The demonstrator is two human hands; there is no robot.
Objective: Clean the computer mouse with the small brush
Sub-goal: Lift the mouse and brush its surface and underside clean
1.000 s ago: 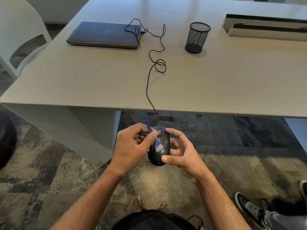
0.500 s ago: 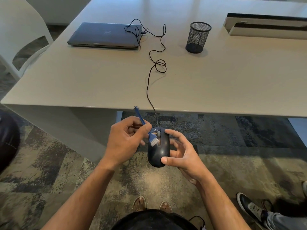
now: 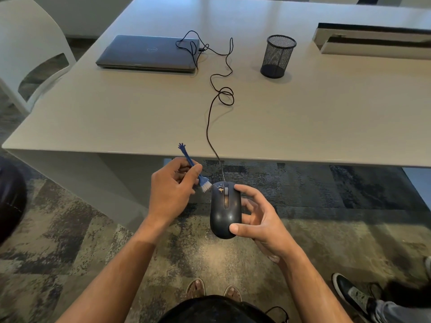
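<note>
A black wired computer mouse is held in the air in front of the table edge, top side up. My right hand grips it from the right, thumb on its near end and index finger near the front. Small light crumbs lie beside the scroll wheel. My left hand pinches a small blue brush with white bristles. The bristles sit just off the mouse's front left corner; I cannot tell whether they touch it. The mouse cable runs up over the table edge.
The grey table carries a shut laptop, a black mesh pen cup and a long white tray. A white chair stands at the left. Another person's shoe is at the lower right on the carpet.
The brush has moved up and to the left along the mouse, from its middle to beyond its front left corner. The mouse stays in my right hand.
</note>
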